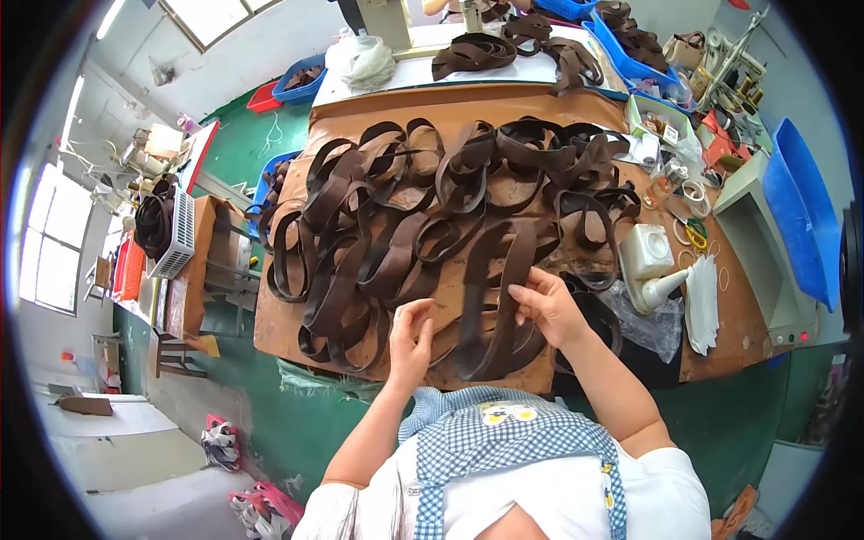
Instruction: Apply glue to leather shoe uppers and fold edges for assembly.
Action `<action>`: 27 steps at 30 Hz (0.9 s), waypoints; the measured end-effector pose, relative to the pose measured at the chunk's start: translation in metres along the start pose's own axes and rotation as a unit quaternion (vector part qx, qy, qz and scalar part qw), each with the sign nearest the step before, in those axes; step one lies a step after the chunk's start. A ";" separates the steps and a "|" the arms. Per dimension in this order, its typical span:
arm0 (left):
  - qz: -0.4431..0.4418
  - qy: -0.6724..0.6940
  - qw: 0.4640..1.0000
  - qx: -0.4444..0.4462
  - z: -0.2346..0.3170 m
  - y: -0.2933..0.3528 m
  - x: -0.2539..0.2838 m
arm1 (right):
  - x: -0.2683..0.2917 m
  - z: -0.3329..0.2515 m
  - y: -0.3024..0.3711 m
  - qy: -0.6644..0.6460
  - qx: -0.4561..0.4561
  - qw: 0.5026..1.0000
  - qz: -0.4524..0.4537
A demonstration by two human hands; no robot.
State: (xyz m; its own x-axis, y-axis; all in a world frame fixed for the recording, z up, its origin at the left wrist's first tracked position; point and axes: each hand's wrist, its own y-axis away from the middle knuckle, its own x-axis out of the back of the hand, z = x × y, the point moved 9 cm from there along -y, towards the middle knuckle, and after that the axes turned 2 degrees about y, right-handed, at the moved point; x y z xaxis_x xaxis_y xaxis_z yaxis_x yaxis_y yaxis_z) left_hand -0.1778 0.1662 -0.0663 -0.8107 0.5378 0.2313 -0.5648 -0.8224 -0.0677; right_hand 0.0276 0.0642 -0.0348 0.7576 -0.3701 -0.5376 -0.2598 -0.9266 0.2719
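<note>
A tangled spread of dark brown straps (pixel 337 198), flat and band-like, lies in loops over the tabletop in front of me. My right hand (pixel 549 306) pinches the edge of a long brown strap loop (pixel 490 306) near the table's front edge, thumb and fingers closed on it. To the left of that loop, my left hand (pixel 412 342) hovers with its fingers bent and drawn together. Whether anything thin sits between those fingertips is too small to tell. More strap loops lie just beyond and left of this hand.
On the brown tabletop (pixel 531 106), a white bottle with a spout (pixel 648 256), yellow-handled scissors (pixel 695 234) and a clear plastic bag (pixel 643 315) lie right. A grey machine housing (pixel 760 243) and blue tray (pixel 801 216) stand farther right. Another person works beyond the far white table (pixel 414 76).
</note>
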 end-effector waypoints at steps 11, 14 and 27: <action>-0.434 0.289 0.816 0.248 0.031 0.053 -0.078 | -0.020 0.019 0.031 0.081 -0.009 0.997 0.001; -0.438 0.366 0.767 0.293 0.024 0.069 -0.073 | -0.027 0.022 0.031 0.072 -0.001 0.997 -0.025; -0.077 -0.057 0.995 0.041 0.066 0.006 -0.003 | -0.049 0.012 0.008 0.119 0.042 0.990 -0.067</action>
State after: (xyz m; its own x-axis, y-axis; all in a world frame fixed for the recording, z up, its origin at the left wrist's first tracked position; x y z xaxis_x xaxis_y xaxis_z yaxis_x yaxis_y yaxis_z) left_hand -0.1682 0.1477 -0.0029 -0.6903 0.6376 0.3419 -0.6623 -0.7471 0.0561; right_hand -0.0192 0.0744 -0.0160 0.9057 -0.2264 -0.3584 -0.1881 -0.9723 0.1388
